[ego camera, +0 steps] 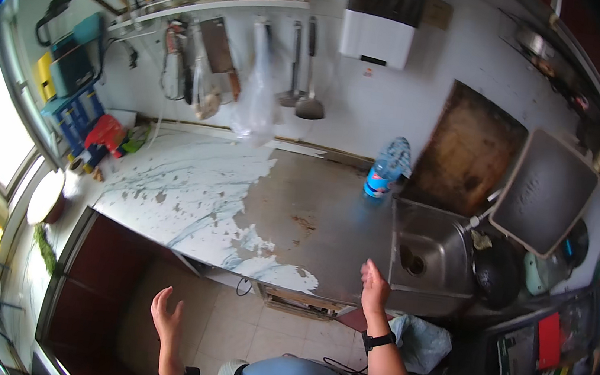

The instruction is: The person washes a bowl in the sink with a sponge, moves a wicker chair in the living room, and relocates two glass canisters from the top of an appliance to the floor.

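My left hand (167,314) hangs in the air in front of the counter, fingers apart, holding nothing. My right hand (375,288) is raised at the counter's front edge, just left of the steel sink (432,232), also with nothing in it. The counter (193,191) has a peeling marble-pattern cover on its left part and bare stained metal (325,213) on its right part. Towards the back, left of the sink, stands a plastic bottle (378,181) with a blue label, with a patterned cloth or bag (397,154) behind it.
A cleaver (217,45), a ladle (310,107) and a plastic bag (257,98) hang on the wall. A stained board (464,151) and a rectangular pan (546,192) lean by the sink. Below the sink is a pale plastic bag (420,343). A red cloth (107,134) lies at the left corner.
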`<act>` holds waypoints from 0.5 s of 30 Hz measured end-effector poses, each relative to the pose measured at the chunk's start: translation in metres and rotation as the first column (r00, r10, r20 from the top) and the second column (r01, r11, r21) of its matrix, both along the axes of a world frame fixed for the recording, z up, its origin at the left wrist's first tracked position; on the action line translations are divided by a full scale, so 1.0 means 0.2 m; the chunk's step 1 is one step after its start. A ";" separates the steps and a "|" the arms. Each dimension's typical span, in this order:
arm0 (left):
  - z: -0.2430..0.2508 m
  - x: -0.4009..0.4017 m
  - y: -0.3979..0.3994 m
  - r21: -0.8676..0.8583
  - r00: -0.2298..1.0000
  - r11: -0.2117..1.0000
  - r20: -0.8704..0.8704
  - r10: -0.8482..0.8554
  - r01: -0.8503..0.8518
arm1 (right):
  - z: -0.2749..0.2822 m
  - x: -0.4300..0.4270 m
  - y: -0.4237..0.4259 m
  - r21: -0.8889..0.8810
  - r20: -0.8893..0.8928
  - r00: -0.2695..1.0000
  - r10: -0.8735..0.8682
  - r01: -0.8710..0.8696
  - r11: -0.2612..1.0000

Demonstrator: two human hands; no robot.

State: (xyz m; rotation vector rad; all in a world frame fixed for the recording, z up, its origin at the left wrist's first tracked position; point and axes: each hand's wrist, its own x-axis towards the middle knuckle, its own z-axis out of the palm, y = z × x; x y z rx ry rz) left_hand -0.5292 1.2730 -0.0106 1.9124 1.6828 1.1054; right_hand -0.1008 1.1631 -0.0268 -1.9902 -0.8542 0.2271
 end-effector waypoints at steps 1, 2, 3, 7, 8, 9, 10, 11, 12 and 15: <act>-0.01 0.03 0.02 -0.003 1.000 1.000 -0.009 -0.028 0.028 | 0.00 0.01 -0.02 0.098 0.311 0.950 0.037 -0.071 0.993; -0.04 0.05 0.05 0.005 0.998 0.999 -0.045 -0.041 0.041 | 0.01 0.02 -0.05 0.096 0.303 0.953 0.009 -0.039 0.995; -0.06 0.07 0.07 0.012 0.995 0.999 -0.083 -0.049 0.050 | 0.07 0.00 -0.07 -0.011 0.351 0.936 -0.006 0.011 1.000; -0.10 0.28 0.18 -0.007 0.954 0.990 -0.268 -0.137 0.140 | 0.04 0.09 -0.27 0.004 0.286 0.947 -0.148 0.154 0.988; -0.10 0.33 0.21 0.028 0.967 0.991 -0.224 -0.119 0.128 | 0.02 0.10 -0.31 -0.013 0.347 0.915 -0.206 0.224 0.974; -0.10 0.39 0.25 0.060 0.978 0.991 -0.178 -0.108 0.120 | 0.01 0.11 -0.36 -0.016 0.341 0.905 -0.252 0.274 0.962; -0.09 0.43 0.29 0.034 0.975 0.989 -0.171 -0.140 0.147 | 0.00 0.11 -0.42 -0.028 0.326 0.894 -0.306 0.333 0.943; -0.09 0.47 0.34 0.017 0.972 0.987 -0.178 -0.154 0.159 | -0.01 0.11 -0.47 -0.041 0.311 0.879 -0.361 0.392 0.919; -0.10 0.50 0.39 0.019 0.960 0.973 -0.168 -0.224 0.231 | 0.01 0.09 -0.51 -0.039 0.256 0.878 -0.405 0.428 0.903; -0.13 0.64 0.51 -0.028 0.897 0.905 -0.117 -0.425 0.425 | 0.05 0.07 -0.66 0.002 0.140 0.830 -0.540 0.545 0.838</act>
